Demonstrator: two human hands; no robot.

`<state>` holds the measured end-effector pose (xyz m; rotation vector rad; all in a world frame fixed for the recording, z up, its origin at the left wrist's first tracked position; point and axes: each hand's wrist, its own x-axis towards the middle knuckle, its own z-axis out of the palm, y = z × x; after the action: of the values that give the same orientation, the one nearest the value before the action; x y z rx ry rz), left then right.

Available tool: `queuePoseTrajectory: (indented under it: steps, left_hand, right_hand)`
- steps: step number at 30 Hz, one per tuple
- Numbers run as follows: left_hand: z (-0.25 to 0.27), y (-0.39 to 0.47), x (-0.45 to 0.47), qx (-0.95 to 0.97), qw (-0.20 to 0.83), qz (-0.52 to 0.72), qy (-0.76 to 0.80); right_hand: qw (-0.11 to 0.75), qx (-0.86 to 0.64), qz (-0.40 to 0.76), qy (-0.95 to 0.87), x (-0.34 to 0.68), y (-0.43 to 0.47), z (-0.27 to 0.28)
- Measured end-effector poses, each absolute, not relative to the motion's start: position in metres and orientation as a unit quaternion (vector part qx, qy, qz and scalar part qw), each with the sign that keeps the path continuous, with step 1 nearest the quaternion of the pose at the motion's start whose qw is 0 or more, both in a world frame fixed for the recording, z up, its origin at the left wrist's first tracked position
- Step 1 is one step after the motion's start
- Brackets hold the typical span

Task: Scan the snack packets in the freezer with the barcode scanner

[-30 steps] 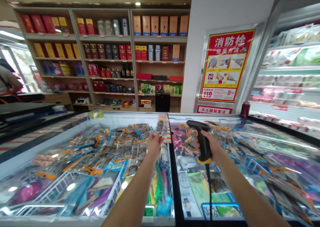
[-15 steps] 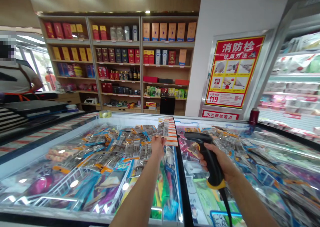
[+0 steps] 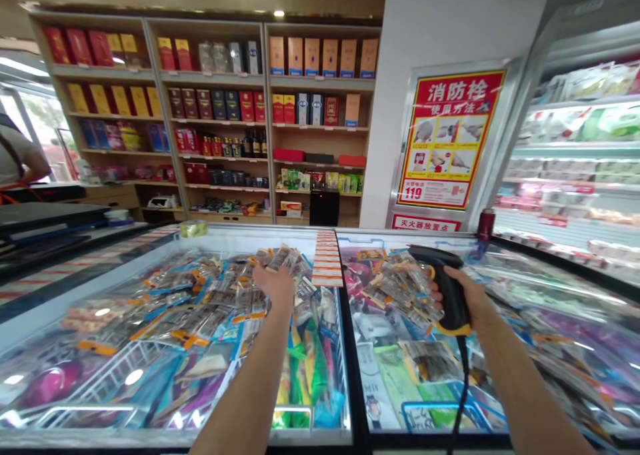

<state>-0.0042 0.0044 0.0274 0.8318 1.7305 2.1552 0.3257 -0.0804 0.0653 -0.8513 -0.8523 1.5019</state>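
My left hand (image 3: 275, 283) reaches over the left freezer, at a heap of small clear packets (image 3: 287, 260) with dark contents and orange edges. Its fingers look spread and seem to touch the heap; their tips are partly hidden among the packets. In my right hand (image 3: 467, 301) is a black and yellow barcode scanner (image 3: 454, 298), gripped by its handle, its head turned left and its cable (image 3: 463, 381) hanging down. Beneath the scanner, in the right freezer, lie similar packets (image 3: 403, 288). Another dark packet (image 3: 431, 360) lies nearer me on a green bag.
A black divider (image 3: 350, 348) separates the freezers, with a strip of price labels (image 3: 327, 258) at its far end. White wire baskets (image 3: 103, 375) stand inside. A dark red bottle (image 3: 485, 225) stands on the back edge. Behind are shelves of boxes (image 3: 313, 58).
My left hand has moved left, off the packet it pinched by the label strip, to the heap. The scanner has shifted right and turned upright. More packets now show in the right freezer.
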Motion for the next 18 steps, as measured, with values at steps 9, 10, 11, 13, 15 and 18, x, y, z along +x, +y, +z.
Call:
queuePoseTrajectory:
  steps: [9,10,11,13,15,18]
  left_hand:
    - [0.028,-0.019,0.089,0.547,0.158,0.605,0.556]
    - [0.023,-0.018,0.103,0.555,0.183,0.587,0.560]
    - [0.017,-0.018,0.117,0.558,0.202,0.573,0.565]
    - [0.009,-0.016,0.140,0.555,0.218,0.559,0.576]
    - [0.003,-0.013,0.159,0.553,0.223,0.546,0.588]
    - [0.001,-0.008,0.179,0.564,0.217,0.522,0.602]
  right_hand:
    - [0.573,-0.425,0.602,-0.360,0.346,-0.083,0.062]
    - [0.576,-0.433,0.593,-0.358,0.349,-0.084,0.061]
    - [0.578,-0.440,0.587,-0.356,0.354,-0.086,0.059]
    - [0.578,-0.447,0.584,-0.353,0.363,-0.089,0.057]
    - [0.573,-0.445,0.593,-0.350,0.372,-0.091,0.054]
    - [0.569,-0.432,0.606,-0.351,0.379,-0.091,0.051]
